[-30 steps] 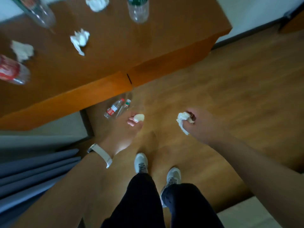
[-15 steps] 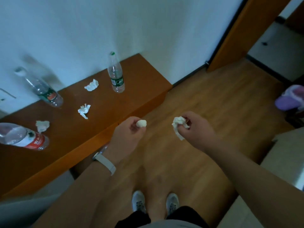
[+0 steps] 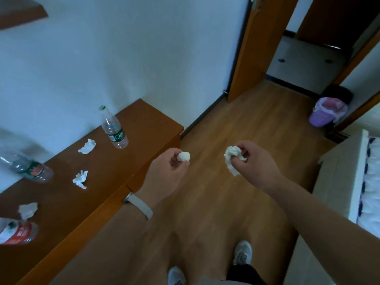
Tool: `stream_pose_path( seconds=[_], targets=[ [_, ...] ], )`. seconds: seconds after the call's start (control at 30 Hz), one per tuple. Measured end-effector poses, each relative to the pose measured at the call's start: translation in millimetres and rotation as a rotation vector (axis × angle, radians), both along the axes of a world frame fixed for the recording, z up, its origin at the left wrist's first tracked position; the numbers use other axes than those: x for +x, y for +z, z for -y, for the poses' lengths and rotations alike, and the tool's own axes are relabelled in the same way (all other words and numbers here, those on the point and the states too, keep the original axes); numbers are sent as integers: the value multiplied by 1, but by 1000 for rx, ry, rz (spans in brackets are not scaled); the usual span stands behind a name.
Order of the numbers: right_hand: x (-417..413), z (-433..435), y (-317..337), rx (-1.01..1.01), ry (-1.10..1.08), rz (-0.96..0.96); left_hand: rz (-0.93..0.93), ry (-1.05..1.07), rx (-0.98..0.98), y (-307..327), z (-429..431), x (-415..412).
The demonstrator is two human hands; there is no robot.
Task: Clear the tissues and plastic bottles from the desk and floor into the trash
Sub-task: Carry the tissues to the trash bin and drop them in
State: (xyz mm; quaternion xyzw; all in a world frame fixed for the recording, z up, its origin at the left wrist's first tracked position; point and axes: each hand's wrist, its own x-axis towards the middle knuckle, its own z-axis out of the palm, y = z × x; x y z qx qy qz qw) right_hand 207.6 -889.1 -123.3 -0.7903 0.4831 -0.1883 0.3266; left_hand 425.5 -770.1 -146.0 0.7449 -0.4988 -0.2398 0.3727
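My left hand (image 3: 166,175) pinches a small balled tissue (image 3: 183,156) over the floor beside the desk's end. My right hand (image 3: 255,163) is closed on a larger crumpled tissue (image 3: 231,159). On the brown desk (image 3: 115,182) at left lie three crumpled tissues: one far (image 3: 87,146), one middle (image 3: 80,179), one near (image 3: 27,210). A green-label bottle (image 3: 114,129) stands upright near the desk's far end. Another bottle (image 3: 26,168) lies against the wall, and a red-label bottle (image 3: 17,233) lies at the left edge. A purple trash bin (image 3: 327,113) with a clear liner stands far right by the doorway.
Wooden floor (image 3: 236,124) stretches from my feet to the bin. An orange door (image 3: 248,48) stands open at the back. A white bed frame (image 3: 337,182) runs along the right. My two white shoes (image 3: 242,253) show at the bottom. A shelf corner (image 3: 20,11) hangs upper left.
My view has lifted from the floor under the desk to the room; the floor bottles are out of sight and the bin has come into view. Both hands have risen, still holding tissues.
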Motion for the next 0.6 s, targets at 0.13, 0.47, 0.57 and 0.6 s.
stream_pose_path(
  seconds=[0.13, 0.47, 0.57, 0.6],
  targets=[
    [-37, 40, 15, -55, -2, 15, 34, 10, -46, 17, 48, -31],
    [-193, 170, 46, -84, -206, 120, 104, -93, -127, 57, 209, -165],
    [-237, 197, 45, -76, -285, 145, 88, -175, -121, 62, 256, -210],
    [-250, 205, 45, -74, -306, 150, 82, -198, -122, 63, 271, -223]
  ],
)
